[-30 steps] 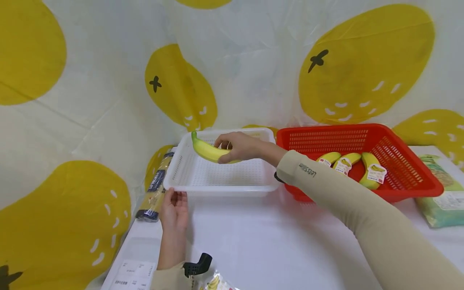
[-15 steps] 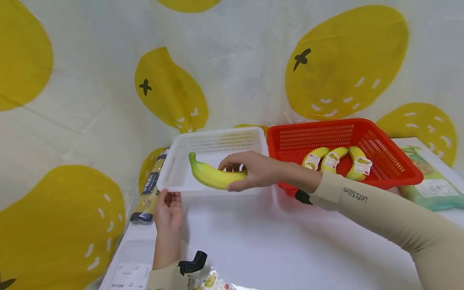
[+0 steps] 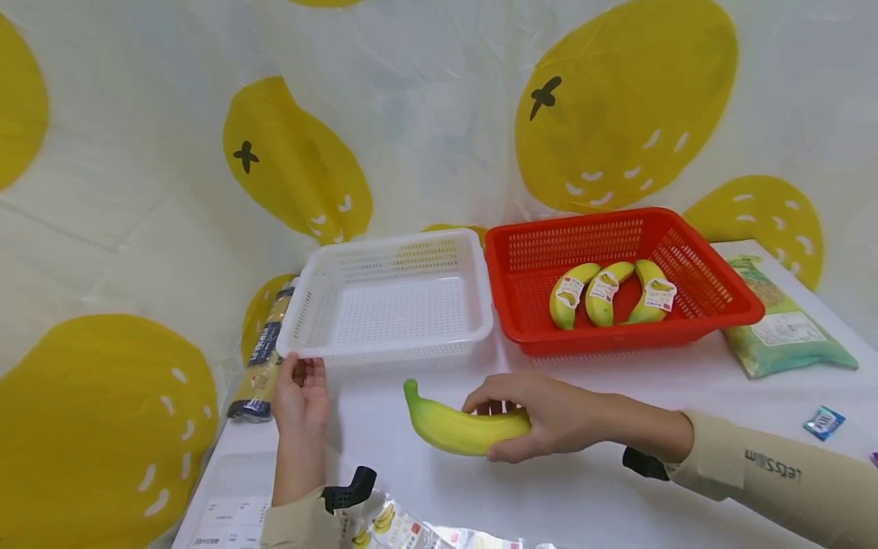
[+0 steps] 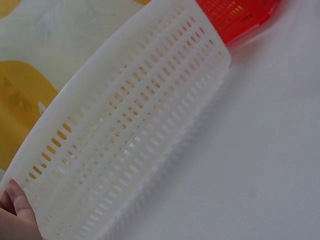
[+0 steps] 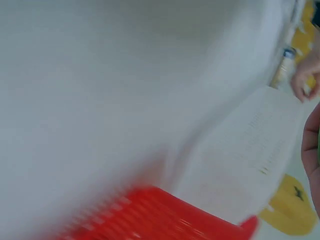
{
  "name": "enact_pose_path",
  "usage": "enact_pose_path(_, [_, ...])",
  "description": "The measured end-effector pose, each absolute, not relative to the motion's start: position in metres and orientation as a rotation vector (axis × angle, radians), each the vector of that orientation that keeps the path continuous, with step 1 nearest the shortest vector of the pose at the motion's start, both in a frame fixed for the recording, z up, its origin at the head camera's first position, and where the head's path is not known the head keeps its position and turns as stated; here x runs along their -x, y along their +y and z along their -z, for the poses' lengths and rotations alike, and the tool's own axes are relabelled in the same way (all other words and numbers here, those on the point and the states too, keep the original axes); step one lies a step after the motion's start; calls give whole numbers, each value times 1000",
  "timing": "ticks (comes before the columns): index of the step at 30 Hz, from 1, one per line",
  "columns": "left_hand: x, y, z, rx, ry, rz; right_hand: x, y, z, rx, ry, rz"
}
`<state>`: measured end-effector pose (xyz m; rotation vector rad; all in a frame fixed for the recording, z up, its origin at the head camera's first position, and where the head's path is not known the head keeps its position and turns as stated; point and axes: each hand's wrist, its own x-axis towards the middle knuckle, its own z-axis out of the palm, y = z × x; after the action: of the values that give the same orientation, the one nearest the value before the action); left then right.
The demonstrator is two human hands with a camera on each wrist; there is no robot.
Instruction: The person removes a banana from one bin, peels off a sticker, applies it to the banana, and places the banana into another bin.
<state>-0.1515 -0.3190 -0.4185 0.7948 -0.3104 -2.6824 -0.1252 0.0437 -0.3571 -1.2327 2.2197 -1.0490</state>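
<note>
My right hand [image 3: 549, 415] holds a yellow banana [image 3: 446, 427] with a green stem above the white table, in front of the baskets. No sticker shows on its visible side. Only part of that hand is at the right edge of the right wrist view. My left hand [image 3: 302, 400] grips the front left corner of a white plastic basket [image 3: 398, 313], thumb at the rim and fingers curled below it; the left wrist view shows this corner too. Nothing lies inside the white basket. Beside it, a red basket [image 3: 617, 337] contains three bananas [image 3: 600, 309] bearing paper labels.
A pack of spaghetti [image 3: 257, 358] lies left of the white basket. Right of the red one is a green and yellow bag [image 3: 782, 335], with a small blue packet [image 3: 824, 422] nearer. Clear packets with banana pictures [image 3: 394, 526] lie at the front edge.
The right hand has brought the banana from over the white basket towards me and to the right, over the table. My left hand stays at the basket corner. The head view has shifted slightly.
</note>
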Motion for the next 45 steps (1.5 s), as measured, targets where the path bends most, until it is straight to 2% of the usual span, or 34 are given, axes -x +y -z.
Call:
enact_pose_path(7, [151,-321,419,-784,-295,2669,118,59,397,1166,2160,1084])
enact_pose_path(14, [151,-320,421,-783,-316,2662,120,63,419,1149,2176,1036])
enact_pose_path(22, [153,-319,421,-783,-330,2650,122,64,424,1036,2207,969])
enact_pose_path(36, [147,-322,419,-814,-412,2615,127,61,425,1040,2194,929])
enact_pose_path(41, [130,-327,408,-925,-461,2613,127,62,424,1001,2218,910])
enact_pose_path(45, [96,-330,393,-858,-1090,2547,128,64,421,973,2241,886])
